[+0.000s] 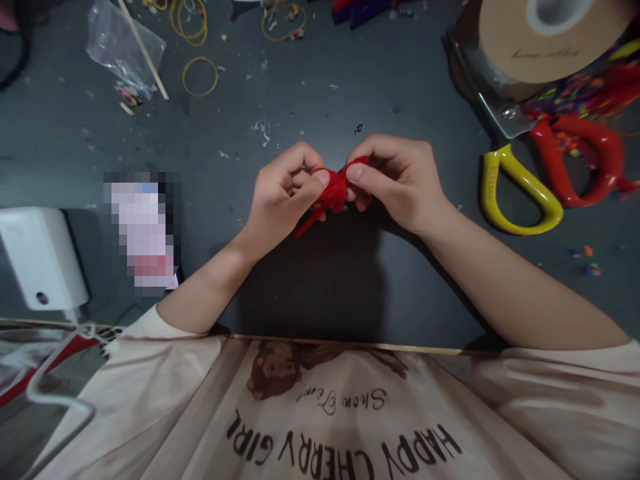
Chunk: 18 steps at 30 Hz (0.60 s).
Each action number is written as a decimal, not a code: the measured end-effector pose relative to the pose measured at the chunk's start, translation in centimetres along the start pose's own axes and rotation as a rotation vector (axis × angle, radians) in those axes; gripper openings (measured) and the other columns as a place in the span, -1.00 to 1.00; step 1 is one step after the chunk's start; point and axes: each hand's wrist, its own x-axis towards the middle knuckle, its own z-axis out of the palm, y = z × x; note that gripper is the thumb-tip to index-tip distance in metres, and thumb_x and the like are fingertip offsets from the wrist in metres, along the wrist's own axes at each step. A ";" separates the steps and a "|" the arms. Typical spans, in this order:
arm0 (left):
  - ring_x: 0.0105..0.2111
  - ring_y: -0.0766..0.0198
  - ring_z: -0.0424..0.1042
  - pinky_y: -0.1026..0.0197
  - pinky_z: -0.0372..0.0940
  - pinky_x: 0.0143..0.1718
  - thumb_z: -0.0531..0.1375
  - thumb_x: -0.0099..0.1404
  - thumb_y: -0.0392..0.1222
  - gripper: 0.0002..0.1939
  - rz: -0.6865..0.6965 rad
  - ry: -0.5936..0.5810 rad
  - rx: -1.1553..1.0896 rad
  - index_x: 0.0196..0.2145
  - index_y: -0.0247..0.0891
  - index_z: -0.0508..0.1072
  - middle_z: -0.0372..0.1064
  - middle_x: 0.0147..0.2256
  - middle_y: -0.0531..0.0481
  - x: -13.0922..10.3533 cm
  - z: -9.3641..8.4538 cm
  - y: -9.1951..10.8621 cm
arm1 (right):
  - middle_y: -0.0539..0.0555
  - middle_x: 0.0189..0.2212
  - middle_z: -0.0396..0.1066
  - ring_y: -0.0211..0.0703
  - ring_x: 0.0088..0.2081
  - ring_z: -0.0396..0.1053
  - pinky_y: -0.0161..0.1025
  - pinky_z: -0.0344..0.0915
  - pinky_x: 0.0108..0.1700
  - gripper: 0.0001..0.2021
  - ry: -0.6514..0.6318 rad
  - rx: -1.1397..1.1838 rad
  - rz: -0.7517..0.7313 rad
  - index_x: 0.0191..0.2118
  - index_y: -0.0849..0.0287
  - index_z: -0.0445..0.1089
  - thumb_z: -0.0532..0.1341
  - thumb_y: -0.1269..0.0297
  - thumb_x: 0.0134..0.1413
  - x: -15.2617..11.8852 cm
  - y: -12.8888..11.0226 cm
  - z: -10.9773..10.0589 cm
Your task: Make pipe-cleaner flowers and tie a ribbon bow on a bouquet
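Above the dark table, a red fuzzy strip (334, 190), bent into a small bow-like shape, is held between both hands. My left hand (286, 197) pinches its left side between thumb and fingers. On the other side, my right hand (400, 177) grips a loop of it between thumb and forefinger. One thin red end sticks out down and to the left, below my left fingers. Part of the strip is hidden behind the fingertips.
Scissors (507, 115) with red and yellow handles lie at the right, beside a ribbon spool (505, 50). Rubber bands (200, 77), a plastic bag (117, 43) and a thin stick (145, 50) lie at the back left. A phone (145, 233) and white power bank (43, 257) are at the left.
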 end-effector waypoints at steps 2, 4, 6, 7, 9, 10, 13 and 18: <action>-0.66 0.55 0.35 0.49 0.21 -0.67 0.13 0.26 -0.23 -0.83 -0.023 0.008 -0.011 -0.48 -0.23 0.23 0.32 -0.61 0.21 0.0 0.0 0.1 | -0.11 -0.62 0.28 -0.48 -0.63 0.19 -0.46 0.15 -0.59 -0.77 -0.023 0.000 0.012 -0.45 0.20 0.31 0.21 0.17 0.13 0.0 0.0 0.0; -0.68 0.55 0.33 0.50 0.20 -0.69 0.12 0.26 -0.25 -0.85 -0.023 0.023 -0.041 -0.45 -0.23 0.24 0.32 -0.64 0.23 0.1 0.0 0.1 | -0.11 -0.59 0.29 -0.48 -0.61 0.22 -0.47 0.18 -0.57 -0.77 -0.066 0.010 0.013 -0.41 0.21 0.30 0.21 0.14 0.12 0.0 0.1 0.0; -0.71 0.55 0.30 0.50 0.17 -0.73 0.10 0.27 -0.27 -0.88 -0.017 0.025 -0.079 -0.44 -0.22 0.24 0.32 -0.66 0.25 0.2 -0.1 0.1 | -0.10 -0.54 0.32 -0.49 -0.58 0.26 -0.48 0.22 -0.54 -0.77 -0.107 0.028 -0.012 -0.36 0.21 0.30 0.23 0.13 0.09 0.0 0.2 -0.1; -0.72 0.55 0.29 0.50 0.16 -0.75 0.09 0.26 -0.29 -0.89 -0.018 0.022 -0.094 -0.43 -0.23 0.24 0.32 -0.66 0.25 0.2 -0.2 0.0 | -0.10 -0.51 0.34 -0.48 -0.56 0.28 -0.48 0.25 -0.52 -0.77 -0.118 0.035 -0.028 -0.32 0.20 0.31 0.25 0.14 0.07 0.0 0.3 -0.1; -0.73 0.54 0.29 0.49 0.15 -0.76 0.08 0.26 -0.29 -0.90 -0.024 0.007 -0.107 -0.43 -0.23 0.24 0.34 -0.67 0.25 0.3 -0.3 -0.1 | -0.08 -0.43 0.38 -0.48 -0.52 0.33 -0.47 0.29 -0.47 -0.76 -0.114 0.028 -0.054 -0.22 0.19 0.32 0.27 0.16 0.05 0.0 0.4 -0.2; -0.74 0.54 0.29 0.49 0.14 -0.76 0.08 0.25 -0.28 -0.91 -0.024 0.002 -0.105 -0.43 -0.23 0.24 0.33 -0.67 0.25 0.3 -0.3 -0.1 | -0.07 -0.39 0.39 -0.47 -0.49 0.34 -0.47 0.31 -0.45 -0.75 -0.106 0.013 -0.061 -0.19 0.18 0.32 0.28 0.18 0.05 -0.1 0.4 -0.2; -0.76 0.54 0.28 0.49 0.13 -0.76 0.09 0.26 -0.23 -0.90 -0.027 -0.010 -0.089 -0.42 -0.23 0.25 0.32 -0.68 0.25 0.3 -0.4 -0.3 | -0.05 -0.35 0.41 -0.46 -0.45 0.37 -0.46 0.34 -0.40 -0.80 -0.090 -0.044 -0.063 -0.18 0.18 0.37 0.26 0.24 0.07 -0.2 0.4 -0.4; -0.76 0.54 0.25 0.48 0.17 -0.75 0.09 0.28 -0.21 -0.88 -0.048 -0.040 -0.091 -0.42 -0.23 0.26 0.35 -0.67 0.24 0.2 -0.5 -0.3 | -0.04 -0.38 0.43 -0.45 -0.43 0.39 -0.47 0.34 -0.38 -0.86 -0.067 -0.067 -0.072 -0.24 0.20 0.43 0.27 0.31 0.05 -0.4 0.4 -0.5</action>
